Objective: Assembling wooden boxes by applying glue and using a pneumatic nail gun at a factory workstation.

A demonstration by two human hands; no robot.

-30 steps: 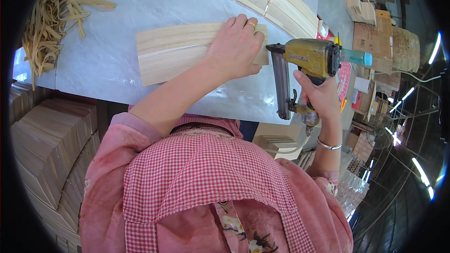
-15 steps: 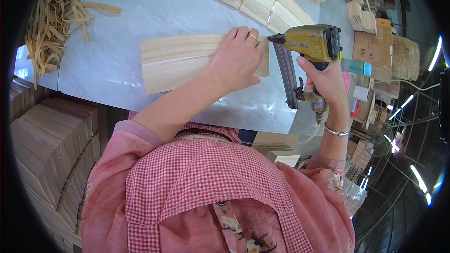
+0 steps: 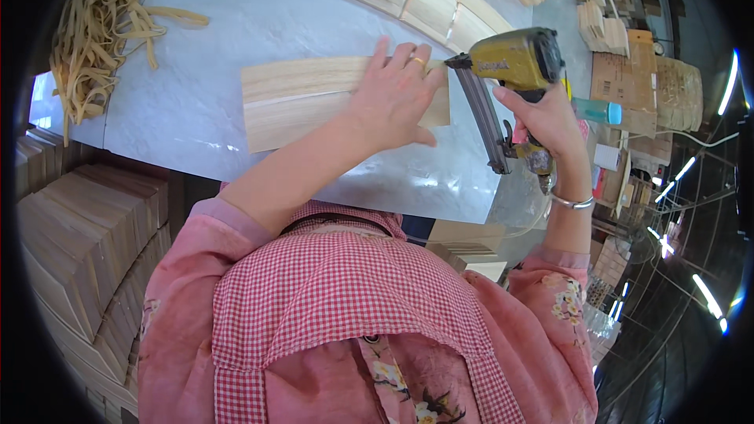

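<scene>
Left hand (image 3: 393, 98) lies palm down across two thin wooden boards (image 3: 302, 106) near their right end; fingers spread, thumb held out to the side over the table, nothing pinched. A yellow ring (image 3: 419, 61) sits on one finger. The boards lie side by side lengthwise on the pale, glossy, marbled table (image 3: 196, 98), near the middle of the tabletop, with a light seam between them. Right hand (image 3: 550, 119) is wrapped around the handle of a yellow-and-black nail gun (image 3: 509, 61), thumb along the near side; the grip is closed, though the far fingers are mostly hidden. Tool nose points left at the upper right corner of the boards; contact or a small gap there cannot be told. The dark magazine slants down from the nose toward the table's near edge. Silver bangle (image 3: 572, 202) on the right wrist. Beyond the boards, apart from them: jointed wooden panels (image 3: 428, 0). Tan strips (image 3: 90, 39) are heaped at the table's left. A teal bottle (image 3: 598, 111) shows behind the tool, partly covered. Stacked wooden pieces (image 3: 86, 243) stand at lower left, below table level.
</scene>
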